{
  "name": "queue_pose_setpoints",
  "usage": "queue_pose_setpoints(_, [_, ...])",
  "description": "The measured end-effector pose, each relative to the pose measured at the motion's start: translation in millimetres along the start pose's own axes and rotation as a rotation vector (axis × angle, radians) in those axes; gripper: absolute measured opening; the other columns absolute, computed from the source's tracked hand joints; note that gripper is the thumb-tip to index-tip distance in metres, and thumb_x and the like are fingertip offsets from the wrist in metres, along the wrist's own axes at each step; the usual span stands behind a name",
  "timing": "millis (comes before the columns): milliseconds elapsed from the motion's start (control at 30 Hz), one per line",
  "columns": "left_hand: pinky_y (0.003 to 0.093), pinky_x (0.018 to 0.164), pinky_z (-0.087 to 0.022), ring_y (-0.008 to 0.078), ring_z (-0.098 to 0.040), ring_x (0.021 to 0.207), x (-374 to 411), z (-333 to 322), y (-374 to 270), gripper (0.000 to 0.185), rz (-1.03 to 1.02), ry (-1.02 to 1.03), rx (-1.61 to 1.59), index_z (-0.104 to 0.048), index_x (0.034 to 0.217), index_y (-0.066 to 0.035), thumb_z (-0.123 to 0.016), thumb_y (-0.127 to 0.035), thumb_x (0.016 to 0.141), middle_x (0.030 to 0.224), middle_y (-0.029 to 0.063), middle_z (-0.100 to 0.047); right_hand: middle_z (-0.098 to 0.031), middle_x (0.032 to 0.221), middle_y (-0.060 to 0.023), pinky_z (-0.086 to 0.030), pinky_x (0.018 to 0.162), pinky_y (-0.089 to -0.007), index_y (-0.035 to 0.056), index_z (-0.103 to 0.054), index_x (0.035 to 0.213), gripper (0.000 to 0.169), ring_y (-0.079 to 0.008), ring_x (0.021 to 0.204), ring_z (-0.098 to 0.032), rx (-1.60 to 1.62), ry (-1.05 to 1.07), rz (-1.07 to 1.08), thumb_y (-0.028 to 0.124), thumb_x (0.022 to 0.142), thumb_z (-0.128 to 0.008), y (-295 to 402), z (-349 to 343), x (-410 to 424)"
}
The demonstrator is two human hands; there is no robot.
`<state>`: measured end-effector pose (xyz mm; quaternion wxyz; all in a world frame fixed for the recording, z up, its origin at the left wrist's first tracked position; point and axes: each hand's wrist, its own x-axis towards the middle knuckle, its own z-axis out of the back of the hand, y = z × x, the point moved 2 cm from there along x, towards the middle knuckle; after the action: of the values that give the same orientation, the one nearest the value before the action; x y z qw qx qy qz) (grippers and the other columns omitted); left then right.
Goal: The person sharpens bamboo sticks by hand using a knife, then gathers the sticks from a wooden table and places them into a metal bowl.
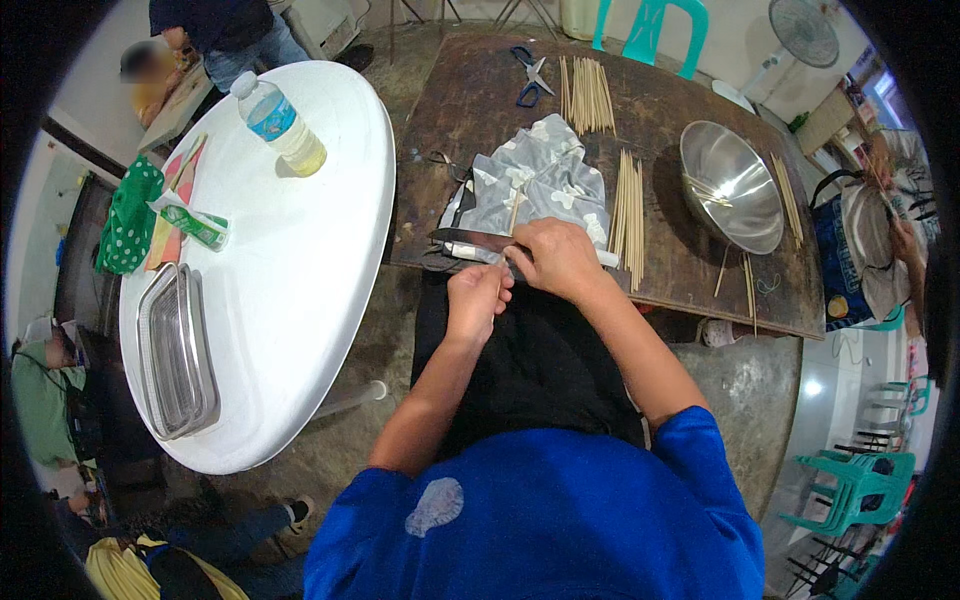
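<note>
My right hand [559,256] grips a knife, its dark blade [471,238] pointing left across a thin stick. In my left hand [474,298] the lower end of that pale wooden stick [514,211] is pinched, just below the blade. The stick's far end lies over a grey patterned cloth [534,169] at the near edge of the dark wooden table [645,97]. Right beside the cloth is a row of thin sticks [628,217]. The knife's handle is hidden by my right hand.
Scissors [532,77] and a stick bundle [587,94] lie farther back. A steel bowl [731,187] with several sticks in it stands right, more sticks [787,199] beyond. The white table [300,247] at left bears a bottle [281,124] and mesh basket [176,352]. People are nearby.
</note>
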<state>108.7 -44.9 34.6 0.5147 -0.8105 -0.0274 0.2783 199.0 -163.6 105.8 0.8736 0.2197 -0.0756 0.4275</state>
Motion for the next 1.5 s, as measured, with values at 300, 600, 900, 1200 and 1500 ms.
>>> queue_pose_setpoints(300, [0.0189,0.042,-0.031,0.0047,-0.045,0.05,-51,51,23,0.014,0.106,0.025,-0.036,-0.06,0.088,-0.004,-0.064,-0.017,0.091,0.067,-0.0011,-0.056,-0.065,0.073,-0.0156,-0.05,0.065,-0.0463,0.0046,-0.065,0.076,0.021,-0.0344,0.074,-0.064,0.024,0.031,-0.135,0.025,0.081,-0.065,-3,-10,1])
queue_pose_setpoints(600, [0.0196,0.041,-0.034,0.0065,-0.047,0.049,-72,46,12,0.015,-0.004,-0.02,0.072,-0.06,0.09,-0.002,-0.062,-0.017,0.092,0.07,0.0024,-0.059,-0.065,0.077,-0.0189,-0.05,0.067,-0.047,0.0031,-0.065,0.08,0.028,-0.0376,0.077,-0.064,0.285,-0.109,-0.425,0.031,0.084,-0.065,-22,3,-3])
queue_pose_setpoints(900, [0.0198,0.043,-0.036,0.0059,-0.048,0.05,-5,-8,12,0.012,-0.086,-0.056,0.128,-0.061,0.089,-0.001,-0.062,-0.012,0.091,0.071,0.0034,-0.062,-0.065,0.075,-0.0165,-0.051,0.067,-0.0464,0.0043,-0.065,0.078,0.022,-0.0347,0.077,-0.064,0.074,-0.002,-0.11,0.026,0.081,-0.065,-7,2,-21])
queue_pose_setpoints(1200, [0.021,0.055,-0.042,0.0053,-0.054,0.06,-65,41,17,0.01,-0.18,-0.128,0.365,-0.062,0.085,-0.001,-0.063,-0.009,0.09,0.071,0.0013,-0.062,-0.067,0.081,-0.0182,-0.052,0.072,-0.0458,0.0035,-0.067,0.082,0.022,-0.0348,0.081,-0.065,0.096,0.06,-0.234,0.025,0.082,-0.065,-4,-3,-17])
queue_pose_setpoints(1500, [0.0195,0.052,-0.042,0.0051,-0.052,0.057,-90,58,2,0.009,-0.302,-0.209,0.323,-0.063,0.088,-0.002,-0.061,-0.01,0.092,0.071,0.0022,-0.063,-0.066,0.076,-0.0191,-0.051,0.069,-0.0456,0.0025,-0.067,0.081,0.028,-0.037,0.076,-0.065,0.339,-0.093,-0.554,0.03,0.084,-0.065,-20,8,-12])
